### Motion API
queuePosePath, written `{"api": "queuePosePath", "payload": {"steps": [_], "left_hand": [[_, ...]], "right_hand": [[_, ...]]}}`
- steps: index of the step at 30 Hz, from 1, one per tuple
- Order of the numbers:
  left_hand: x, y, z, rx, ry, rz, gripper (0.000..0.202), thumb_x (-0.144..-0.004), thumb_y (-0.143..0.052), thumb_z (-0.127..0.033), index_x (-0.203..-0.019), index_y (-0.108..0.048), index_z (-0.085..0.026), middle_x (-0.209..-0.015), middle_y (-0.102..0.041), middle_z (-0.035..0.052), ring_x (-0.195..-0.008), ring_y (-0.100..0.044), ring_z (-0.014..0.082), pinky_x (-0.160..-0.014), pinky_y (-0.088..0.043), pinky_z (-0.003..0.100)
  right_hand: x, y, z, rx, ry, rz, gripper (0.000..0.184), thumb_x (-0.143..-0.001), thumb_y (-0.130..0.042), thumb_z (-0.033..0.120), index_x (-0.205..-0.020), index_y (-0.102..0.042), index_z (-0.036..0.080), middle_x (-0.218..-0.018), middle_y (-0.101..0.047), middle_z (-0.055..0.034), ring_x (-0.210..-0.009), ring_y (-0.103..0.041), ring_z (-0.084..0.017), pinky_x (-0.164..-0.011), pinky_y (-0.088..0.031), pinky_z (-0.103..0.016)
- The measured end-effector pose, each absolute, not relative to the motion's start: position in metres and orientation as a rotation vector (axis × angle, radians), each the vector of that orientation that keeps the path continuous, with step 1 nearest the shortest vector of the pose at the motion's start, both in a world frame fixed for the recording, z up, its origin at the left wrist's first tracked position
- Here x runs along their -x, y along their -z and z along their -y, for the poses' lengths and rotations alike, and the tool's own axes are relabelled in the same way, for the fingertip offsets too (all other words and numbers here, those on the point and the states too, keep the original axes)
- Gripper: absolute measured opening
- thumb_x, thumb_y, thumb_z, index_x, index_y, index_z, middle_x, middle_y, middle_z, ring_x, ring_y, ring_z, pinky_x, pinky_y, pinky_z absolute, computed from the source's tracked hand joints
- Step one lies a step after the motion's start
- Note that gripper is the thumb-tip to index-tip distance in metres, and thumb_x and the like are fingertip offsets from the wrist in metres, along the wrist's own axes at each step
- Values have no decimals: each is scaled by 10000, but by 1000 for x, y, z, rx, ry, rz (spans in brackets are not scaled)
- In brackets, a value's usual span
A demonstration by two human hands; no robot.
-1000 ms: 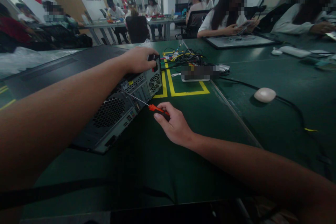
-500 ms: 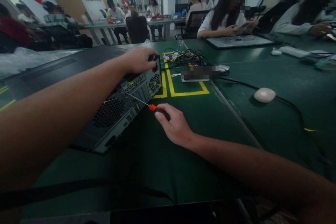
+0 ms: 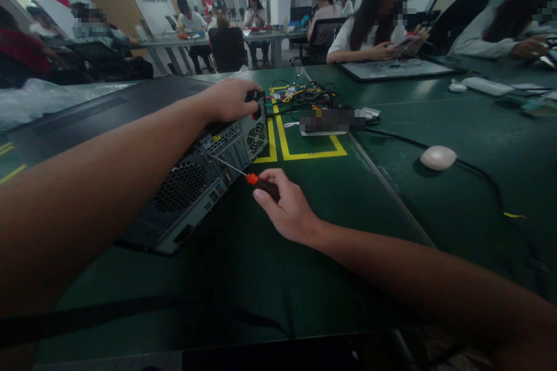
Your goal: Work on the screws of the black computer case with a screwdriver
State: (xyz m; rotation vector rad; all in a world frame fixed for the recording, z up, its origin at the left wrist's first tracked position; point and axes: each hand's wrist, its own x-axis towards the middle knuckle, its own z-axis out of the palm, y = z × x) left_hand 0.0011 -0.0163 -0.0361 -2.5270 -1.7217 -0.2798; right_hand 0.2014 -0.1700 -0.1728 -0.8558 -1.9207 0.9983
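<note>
A black desktop computer case (image 3: 143, 145) lies on its side on the green table (image 3: 270, 278), its rear panel with fan grilles turned toward me. My left hand (image 3: 230, 99) is closed over the case's far upper corner. My right hand (image 3: 285, 206) is wrapped round the red-and-black handle of a screwdriver (image 3: 256, 181). The thin shaft runs up and left, and its tip touches the rear panel near the expansion slots.
A tangle of cables (image 3: 304, 93) and a white power strip (image 3: 331, 122) lie inside yellow floor-tape lines beyond the case. A white mouse (image 3: 437, 157) with a black cord sits to the right. Several people sit at the tables behind and to the right.
My right hand has turned slightly on the screwdriver handle, fingers shifting round it. The left hand and the case stay where they were.
</note>
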Motion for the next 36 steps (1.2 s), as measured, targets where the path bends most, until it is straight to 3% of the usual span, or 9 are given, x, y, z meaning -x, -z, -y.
{"api": "queuePosePath", "payload": {"steps": [5,29,36], "left_hand": [[0,36,16,2526,278,1713,660,-851,-559,-448,-1468,-661,-237,-1308,-721,119,-1261,-618,349,-1137,-442,468],[-3,34,20,2523,261,1746,660,-852,-568,-441,-1479,-655,-256,-1306,-723,109,-1253,-621,353,-1117,-454,470],[-2,33,20,2528,248,1746,657,-876,-577,-459,-1495,-635,-246,-1354,-700,112,-1270,-614,351,-1126,-446,456]], "right_hand": [[-200,174,169,861,-991,1888,163,-987,-596,280,-1119,-511,236,-905,-604,7,-772,-589,-181,-714,-444,-332],[-201,173,168,846,-1003,1882,141,-1020,-594,326,-1105,-563,219,-912,-616,-4,-765,-575,-177,-715,-438,-326],[-202,174,168,849,-914,1917,193,-1066,-547,361,-1126,-623,193,-960,-642,-34,-845,-592,-191,-768,-442,-335]]}}
